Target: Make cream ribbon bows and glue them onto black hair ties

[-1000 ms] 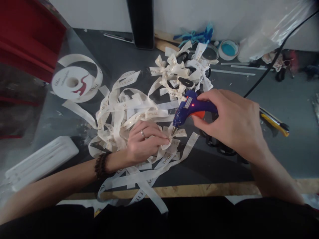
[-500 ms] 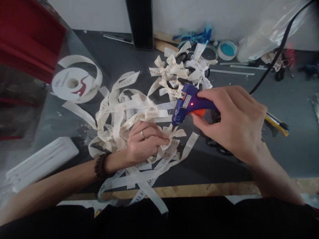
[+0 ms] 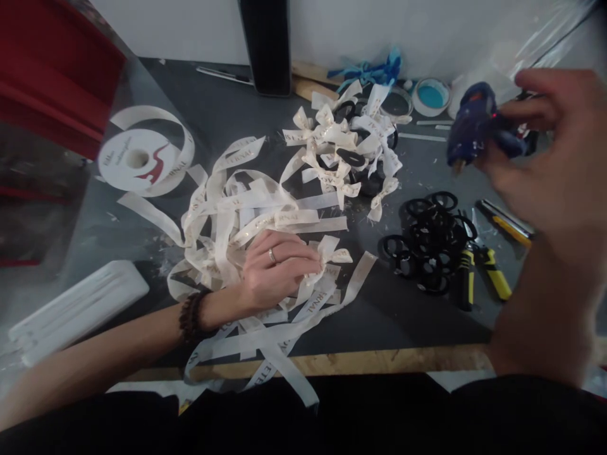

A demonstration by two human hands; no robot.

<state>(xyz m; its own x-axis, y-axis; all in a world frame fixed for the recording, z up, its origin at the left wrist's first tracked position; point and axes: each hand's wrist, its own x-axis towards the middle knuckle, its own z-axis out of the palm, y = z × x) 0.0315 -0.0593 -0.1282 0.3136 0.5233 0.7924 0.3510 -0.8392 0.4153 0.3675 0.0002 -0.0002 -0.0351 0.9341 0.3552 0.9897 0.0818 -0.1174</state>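
Note:
My left hand (image 3: 279, 268) pinches a small cream ribbon bow (image 3: 328, 254) over a tangle of printed ribbon strips (image 3: 225, 221). Up at the right, my right hand (image 3: 545, 145) is closed round a blue hot glue gun (image 3: 474, 126), blurred by motion, its nozzle pointing down. A small red light glows on the gun. Beyond my left hand lies a heap of bows with black hair ties (image 3: 351, 136). Between my hands, nearer the right one, is a pile of black hair ties (image 3: 427, 240).
A ribbon spool (image 3: 111, 164) lies at the left, with a white plastic case (image 3: 80, 309) nearer me. Yellow-handled pliers (image 3: 493, 275) and a utility knife (image 3: 507, 222) lie at the right. A black phone (image 3: 266, 47) leans on the wall by a tape roll (image 3: 430, 96).
My right hand has lifted the glue gun away from the bow, up and to the right, uncovering the hair ties and pliers. My left hand keeps its place on the bow.

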